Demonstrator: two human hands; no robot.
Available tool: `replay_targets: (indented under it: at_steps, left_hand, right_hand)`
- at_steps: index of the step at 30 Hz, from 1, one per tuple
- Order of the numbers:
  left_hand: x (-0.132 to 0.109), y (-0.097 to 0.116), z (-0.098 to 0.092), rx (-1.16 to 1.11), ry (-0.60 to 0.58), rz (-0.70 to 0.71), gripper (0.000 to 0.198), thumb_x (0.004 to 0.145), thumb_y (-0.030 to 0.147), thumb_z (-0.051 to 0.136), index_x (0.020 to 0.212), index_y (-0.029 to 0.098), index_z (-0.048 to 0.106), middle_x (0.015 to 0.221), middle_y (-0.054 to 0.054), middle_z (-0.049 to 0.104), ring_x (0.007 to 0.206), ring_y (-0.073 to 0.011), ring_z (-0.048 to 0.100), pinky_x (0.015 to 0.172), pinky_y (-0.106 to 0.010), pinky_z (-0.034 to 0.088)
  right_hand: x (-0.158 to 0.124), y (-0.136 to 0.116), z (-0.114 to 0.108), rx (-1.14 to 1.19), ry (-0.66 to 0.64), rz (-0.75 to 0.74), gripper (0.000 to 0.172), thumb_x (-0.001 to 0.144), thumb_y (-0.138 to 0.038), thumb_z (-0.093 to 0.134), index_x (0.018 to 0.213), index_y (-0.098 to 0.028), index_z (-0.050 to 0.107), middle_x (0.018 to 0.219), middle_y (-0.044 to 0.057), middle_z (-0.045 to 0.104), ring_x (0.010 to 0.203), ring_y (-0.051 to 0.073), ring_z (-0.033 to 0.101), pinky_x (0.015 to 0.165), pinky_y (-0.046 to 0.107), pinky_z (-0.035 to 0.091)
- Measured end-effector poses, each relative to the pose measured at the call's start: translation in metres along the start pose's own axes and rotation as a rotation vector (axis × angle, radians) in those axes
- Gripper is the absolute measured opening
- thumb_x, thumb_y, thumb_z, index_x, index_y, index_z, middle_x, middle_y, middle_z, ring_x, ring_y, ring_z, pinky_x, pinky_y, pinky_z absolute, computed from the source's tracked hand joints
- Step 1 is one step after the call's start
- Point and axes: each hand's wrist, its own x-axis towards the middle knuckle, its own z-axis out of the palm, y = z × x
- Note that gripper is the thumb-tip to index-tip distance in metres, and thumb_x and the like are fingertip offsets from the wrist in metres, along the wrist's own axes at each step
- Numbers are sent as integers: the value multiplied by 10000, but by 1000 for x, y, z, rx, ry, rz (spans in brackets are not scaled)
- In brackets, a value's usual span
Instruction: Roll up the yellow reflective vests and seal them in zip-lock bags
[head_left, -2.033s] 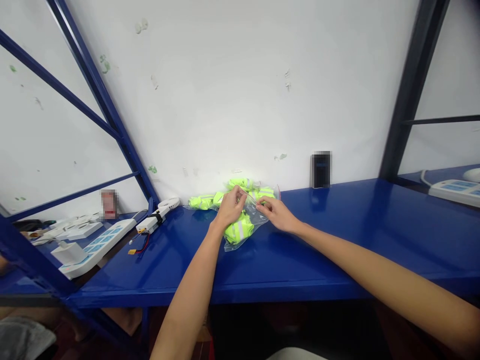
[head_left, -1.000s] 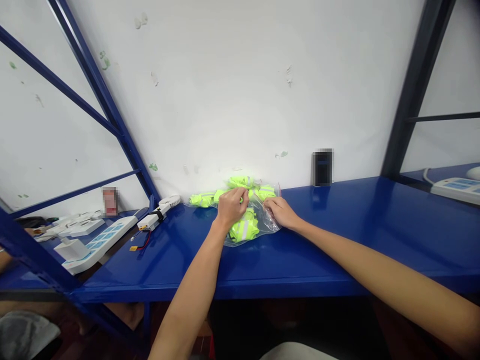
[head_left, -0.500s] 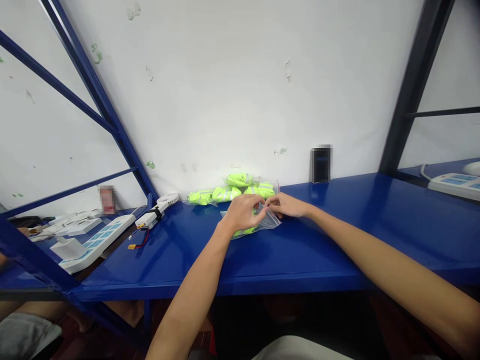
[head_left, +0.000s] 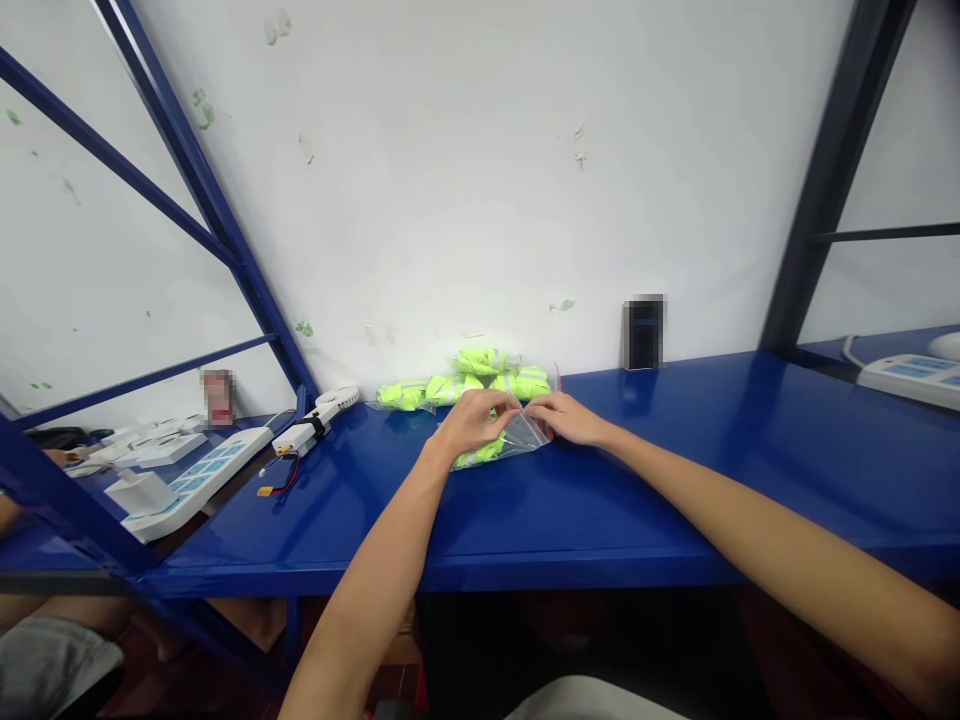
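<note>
A clear zip bag (head_left: 525, 432) lies on the blue table, with a folded neon-yellow item with a pale band (head_left: 480, 452) inside it. My left hand (head_left: 477, 420) pinches the bag's open-end edge between thumb and fingers, partly covering the yellow item. At the same end, my right hand (head_left: 564, 415) has its fingers closed on the bag's edge, a short way to the right of the left hand. Just behind my hands, several similar bagged yellow bundles (head_left: 457, 385) are heaped against the wall.
The blue table (head_left: 637, 500) runs along a white wall. To the left lie a white handheld fan (head_left: 337, 398), a battery with wires (head_left: 289, 455) and a power strip (head_left: 202, 480) beyond the blue frame. A pixelated dark object (head_left: 643, 332) leans on the wall. Another power strip (head_left: 911, 375) lies far right.
My left hand has slid slightly left along the bag's edge, so the hands are a little farther apart. The bag has shifted slightly left and toward me. The camera view has tilted slightly.
</note>
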Motion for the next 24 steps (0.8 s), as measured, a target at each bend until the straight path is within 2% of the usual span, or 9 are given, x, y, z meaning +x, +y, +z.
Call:
replay_targets:
  at_steps: [4,9,13,17,20,24]
  left_hand:
    - [-2,3,2,99,68,7,202,867,332,528,898,185,663,742,-39,664,703,-170,610,702,-292,442]
    - [2,9,7,193,-29,-46,225,896,260,450,941,198,662,860,-63,687,816,-201,619,740,-312,441]
    - [3,7,12,245,-49,-34,267,900,201,419,1038,207,647,929,-73,670,905,-225,590,797,-341,440]
    - [2,3,13,289,-84,-20,287,873,186,453,1079,219,650,978,-79,627,953,-234,563,816,-347,436]
    - [2,2,13,280,-106,-24,261,867,194,471,1030,216,674,967,-75,618,948,-236,563,797,-345,435]
    - [3,2,12,261,-107,-27,238,867,203,492,1000,212,688,961,-75,618,936,-237,563,786,-347,440]
  right_hand:
    - [3,0,2,15,67,-41,274,846,-329,463,730,-163,648,695,21,611,660,170,561,649,295,417]
    - [8,4,7,-19,119,-104,305,852,-389,496,708,-166,646,686,12,583,659,166,501,644,301,378]
    - [7,4,8,-12,106,-85,285,846,-378,497,745,-163,655,665,3,565,618,148,474,601,284,357]
    - [3,0,5,21,0,-34,281,844,-371,492,726,-158,633,551,-29,495,490,116,425,530,269,332]
    - [0,-2,3,30,-49,-12,259,836,-358,506,705,-157,603,554,-21,536,464,110,445,515,264,345]
    - [0,0,4,24,-48,-19,238,844,-328,478,690,-169,566,575,-7,581,473,109,470,517,254,357]
